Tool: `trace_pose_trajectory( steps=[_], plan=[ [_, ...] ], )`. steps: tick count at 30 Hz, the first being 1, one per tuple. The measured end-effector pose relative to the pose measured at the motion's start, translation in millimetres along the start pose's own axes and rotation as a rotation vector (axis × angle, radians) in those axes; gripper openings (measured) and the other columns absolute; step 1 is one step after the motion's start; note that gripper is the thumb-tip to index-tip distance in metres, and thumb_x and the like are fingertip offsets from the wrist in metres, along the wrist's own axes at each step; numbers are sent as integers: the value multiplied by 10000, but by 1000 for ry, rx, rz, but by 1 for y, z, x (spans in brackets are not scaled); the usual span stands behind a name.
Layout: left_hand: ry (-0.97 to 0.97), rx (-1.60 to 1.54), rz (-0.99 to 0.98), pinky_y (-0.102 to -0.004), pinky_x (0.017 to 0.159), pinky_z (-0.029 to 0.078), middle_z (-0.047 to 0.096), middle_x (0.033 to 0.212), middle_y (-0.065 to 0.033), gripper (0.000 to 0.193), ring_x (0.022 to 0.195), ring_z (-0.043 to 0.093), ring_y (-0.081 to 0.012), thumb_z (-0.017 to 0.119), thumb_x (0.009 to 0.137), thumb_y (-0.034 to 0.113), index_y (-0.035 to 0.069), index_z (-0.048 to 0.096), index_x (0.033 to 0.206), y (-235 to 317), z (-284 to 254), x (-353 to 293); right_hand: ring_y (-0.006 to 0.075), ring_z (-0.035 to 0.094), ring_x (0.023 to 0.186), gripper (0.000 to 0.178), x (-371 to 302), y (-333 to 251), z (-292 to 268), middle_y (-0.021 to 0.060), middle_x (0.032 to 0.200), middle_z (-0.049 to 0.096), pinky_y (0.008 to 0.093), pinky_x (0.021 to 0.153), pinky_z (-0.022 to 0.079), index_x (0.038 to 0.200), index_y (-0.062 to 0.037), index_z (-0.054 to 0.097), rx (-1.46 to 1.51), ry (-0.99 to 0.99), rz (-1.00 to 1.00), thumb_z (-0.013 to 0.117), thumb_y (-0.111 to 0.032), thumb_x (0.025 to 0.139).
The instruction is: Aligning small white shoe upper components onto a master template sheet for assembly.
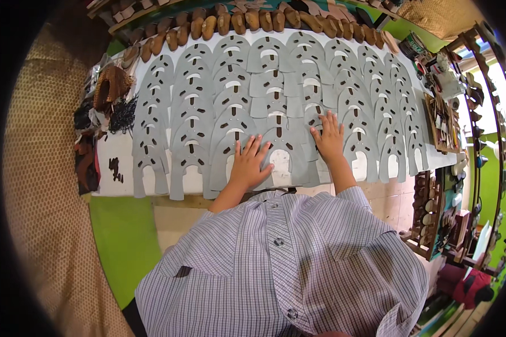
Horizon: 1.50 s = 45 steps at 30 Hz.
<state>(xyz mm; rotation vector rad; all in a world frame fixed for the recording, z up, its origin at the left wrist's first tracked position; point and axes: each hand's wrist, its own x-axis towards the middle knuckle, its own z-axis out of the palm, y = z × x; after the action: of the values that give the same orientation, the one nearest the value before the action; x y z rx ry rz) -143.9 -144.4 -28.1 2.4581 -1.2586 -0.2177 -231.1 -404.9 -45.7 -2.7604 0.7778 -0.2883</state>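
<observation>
Rows of overlapping grey U-shaped shoe upper pieces point(192, 147) cover the white table point(113, 168). Each piece bears small dark brown strips. My left hand point(249, 162) lies flat, fingers spread, on the pieces near the front edge, beside the middle row. Slightly farther off, my right hand point(329, 137) rests palm down on the row to the right of the middle, its fingers stretched out. Neither hand grips anything. A few loose dark strips point(115, 168) lie on the table at the front left.
Wooden shoe lasts point(252, 21) stand along the table's far edge. Brown leather scraps point(111, 87) and a dark tangled heap point(123, 114) sit at the left. A wooden tray of tools point(443, 123) and a can point(413, 46) are at the right, near shoe racks point(478, 140).
</observation>
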Motion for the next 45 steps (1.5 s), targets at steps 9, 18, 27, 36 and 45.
trace_pose_trajectory(
  steps=[9,18,27,36,45],
  plan=[
    [208,-150,39,-559,1058,116,367,1366,-123,393,1301,294,-303,576,798,302,136,558,1153,-8,1,-35,349,207,1336,597,-18,-36,-15,144,1440,261,609,1030,114,1342,-173,373,-29,-74,4,534,-447,836],
    [179,-19,-209,-610,1023,124,268,1405,-184,512,1319,202,-384,610,786,313,140,487,1252,-36,-28,-57,351,253,1313,537,-56,-123,1,155,1415,290,627,1006,151,1283,-145,440,39,-176,-367,545,-409,827],
    [109,96,-292,-637,1004,130,171,1446,-196,673,1333,138,-406,626,751,403,142,402,1330,-93,-46,-72,369,219,1324,570,-54,-203,12,178,1418,276,640,1000,145,1316,-144,403,80,-256,-443,530,-423,835],
    [15,67,-217,-628,1019,97,175,1453,-171,697,1347,116,-379,612,749,464,175,387,1342,-127,-52,-82,333,158,1358,715,-54,-216,-4,110,1465,223,644,1020,38,1386,-230,299,-222,-523,-219,574,-481,775],
    [-15,18,-202,-613,1033,66,174,1453,-174,673,1354,108,-370,585,778,466,151,389,1339,-169,-89,-41,381,118,1356,743,-73,-206,2,97,1484,168,641,1021,58,1406,-243,268,-259,-447,-64,524,-555,782]
  ],
)
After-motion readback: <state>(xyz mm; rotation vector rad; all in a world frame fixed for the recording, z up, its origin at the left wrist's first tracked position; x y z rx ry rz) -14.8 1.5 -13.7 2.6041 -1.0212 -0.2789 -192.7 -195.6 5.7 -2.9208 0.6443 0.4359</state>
